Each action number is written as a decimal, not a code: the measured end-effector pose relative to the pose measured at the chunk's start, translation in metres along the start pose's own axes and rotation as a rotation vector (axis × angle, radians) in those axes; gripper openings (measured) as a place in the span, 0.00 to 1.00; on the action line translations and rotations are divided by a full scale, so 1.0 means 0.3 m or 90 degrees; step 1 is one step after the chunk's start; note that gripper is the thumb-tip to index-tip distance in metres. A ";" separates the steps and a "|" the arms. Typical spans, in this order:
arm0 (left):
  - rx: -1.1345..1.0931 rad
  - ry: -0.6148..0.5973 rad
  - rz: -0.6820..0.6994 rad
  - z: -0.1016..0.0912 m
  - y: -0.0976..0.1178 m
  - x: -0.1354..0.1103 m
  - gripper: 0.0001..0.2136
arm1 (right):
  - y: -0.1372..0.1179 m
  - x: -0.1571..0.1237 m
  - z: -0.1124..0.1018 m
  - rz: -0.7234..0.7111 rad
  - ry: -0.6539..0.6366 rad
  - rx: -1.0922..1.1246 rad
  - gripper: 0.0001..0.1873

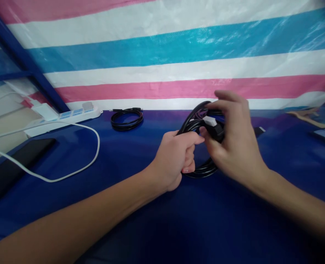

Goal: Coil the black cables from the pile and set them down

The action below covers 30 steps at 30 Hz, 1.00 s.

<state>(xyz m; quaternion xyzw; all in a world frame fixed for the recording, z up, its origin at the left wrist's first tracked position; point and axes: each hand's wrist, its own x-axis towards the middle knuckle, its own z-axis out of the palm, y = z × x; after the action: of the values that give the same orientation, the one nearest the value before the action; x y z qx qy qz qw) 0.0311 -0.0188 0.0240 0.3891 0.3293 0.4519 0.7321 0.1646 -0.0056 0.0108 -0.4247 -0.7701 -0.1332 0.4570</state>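
A coil of black cable stands tilted above the blue table, held between both hands. My left hand is closed in a fist round the coil's left side. My right hand pinches the cable near a plug with a white end at the top of the coil, thumb and fingers pressed together, index finger raised. The coil's right side is hidden behind my right hand.
A second coiled black cable lies at the back of the table. A white power strip with a looping white cord sits back left, next to a black flat device. A striped tarp hangs behind.
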 end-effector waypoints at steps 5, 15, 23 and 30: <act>0.030 -0.054 0.020 -0.011 0.027 -0.008 0.19 | -0.022 0.033 -0.040 0.123 -0.034 0.106 0.22; 0.112 0.027 0.115 -0.024 0.067 -0.001 0.19 | -0.076 0.040 -0.037 0.543 -0.153 0.708 0.11; 0.074 -0.023 -0.039 -0.027 0.073 0.001 0.17 | -0.061 0.048 -0.050 0.697 -0.237 0.764 0.21; 0.115 -0.151 -0.212 -0.036 0.085 -0.004 0.16 | -0.034 0.051 -0.088 0.644 -0.406 0.595 0.16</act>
<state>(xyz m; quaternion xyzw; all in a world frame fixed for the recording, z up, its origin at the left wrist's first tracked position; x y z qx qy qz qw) 0.0115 -0.0095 0.0410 0.4437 0.3398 0.2449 0.7923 0.1688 -0.0193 0.0396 -0.5061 -0.5523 0.5622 0.3503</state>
